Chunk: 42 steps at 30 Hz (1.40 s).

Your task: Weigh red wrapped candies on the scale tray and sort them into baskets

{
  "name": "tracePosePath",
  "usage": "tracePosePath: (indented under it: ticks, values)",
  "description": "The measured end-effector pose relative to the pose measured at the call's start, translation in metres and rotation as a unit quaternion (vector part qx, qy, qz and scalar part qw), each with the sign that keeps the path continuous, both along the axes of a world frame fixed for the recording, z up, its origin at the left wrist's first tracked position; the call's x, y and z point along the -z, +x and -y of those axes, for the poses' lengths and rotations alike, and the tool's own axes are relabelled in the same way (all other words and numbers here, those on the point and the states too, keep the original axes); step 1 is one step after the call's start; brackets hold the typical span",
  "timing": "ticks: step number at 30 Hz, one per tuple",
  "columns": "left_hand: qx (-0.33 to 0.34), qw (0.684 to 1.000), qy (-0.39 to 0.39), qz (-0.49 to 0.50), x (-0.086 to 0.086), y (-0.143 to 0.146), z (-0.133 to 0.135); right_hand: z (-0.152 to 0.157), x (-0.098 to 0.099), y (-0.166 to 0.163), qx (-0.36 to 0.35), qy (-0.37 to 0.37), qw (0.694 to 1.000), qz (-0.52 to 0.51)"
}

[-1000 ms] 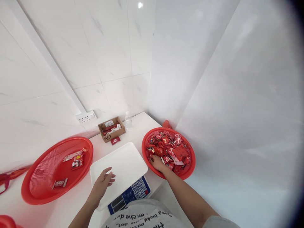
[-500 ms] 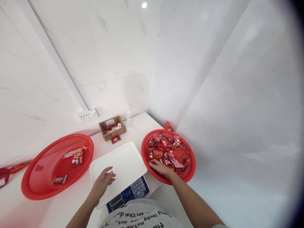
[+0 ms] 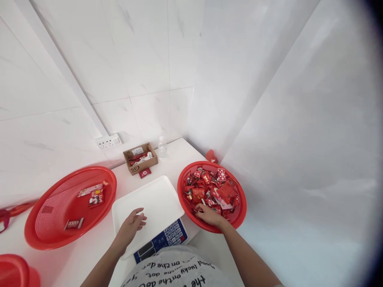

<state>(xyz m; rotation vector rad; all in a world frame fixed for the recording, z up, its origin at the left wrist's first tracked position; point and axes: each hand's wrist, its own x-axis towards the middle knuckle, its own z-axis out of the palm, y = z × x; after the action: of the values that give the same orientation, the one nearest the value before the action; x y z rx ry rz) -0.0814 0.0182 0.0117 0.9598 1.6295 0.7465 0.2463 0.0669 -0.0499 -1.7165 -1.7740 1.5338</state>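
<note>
Red wrapped sweets (image 3: 214, 190): heaped in the round red plastic mesh basket (image 3: 183, 177), right of the scale
Right hand (image 3: 209, 215): in that heap, fingers curled among wrappers; grip cannot be told
Left hand (image 3: 131, 225): loosely spread, empty, on the scale's white rectangular tray (image 3: 155, 197)

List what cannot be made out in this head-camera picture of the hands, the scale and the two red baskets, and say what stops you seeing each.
- Scale display: too small, partly cut by the shirt.
- Right hand fingertips: buried among red packets; grip cannot be told.
- Packet print in the left basket: too small.
- Cardboard box contents: too far.
- Red container: cut by the edge.
- Left hand: palm underside hidden.
</note>
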Motion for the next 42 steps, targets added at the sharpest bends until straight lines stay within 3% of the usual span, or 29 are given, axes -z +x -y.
tracePosePath:
  ticks: [5, 11, 15, 18, 20, 26, 29, 36, 42]
  values:
    - [-0.002, 1.000, -0.003, 0.008, 0.003, 0.001, 0.001, 0.003, -0.001, 0.002, 0.012, -0.063, 0.998, 0.004]
    - [0.002, 1.000, -0.005, 0.008, 0.004, 0.002, 0.003, 0.002, 0.000, 0.006, 0.020, 0.008, 0.999, 0.027]
    - [0.007, 1.000, -0.009, 0.020, -0.004, 0.012, 0.004, -0.002, -0.017, 0.007, 0.083, 0.090, 0.992, 0.020]
    - [0.033, 0.998, -0.020, 0.045, -0.013, 0.028, 0.005, 0.000, -0.037, -0.007, 0.143, 0.101, 0.983, -0.054]
    - [0.058, 0.995, -0.028, 0.081, -0.018, 0.041, 0.007, 0.005, -0.049, -0.025, 0.169, 0.054, 0.976, -0.126]
    - [0.091, 0.977, -0.030, 0.188, -0.021, 0.071, 0.009, 0.022, -0.067, -0.089, 0.076, -0.021, 0.956, -0.283]
    - [0.062, 0.985, -0.013, 0.162, -0.020, 0.066, 0.008, 0.023, -0.065, -0.108, 0.067, -0.052, 0.953, -0.290]
    - [-0.085, 0.985, 0.019, 0.150, -0.019, 0.032, 0.011, 0.021, -0.052, -0.122, 0.075, -0.103, 0.933, -0.338]
    - [-0.136, 0.986, 0.029, 0.087, -0.013, 0.019, 0.016, 0.023, -0.056, -0.124, 0.020, -0.059, 0.939, -0.339]
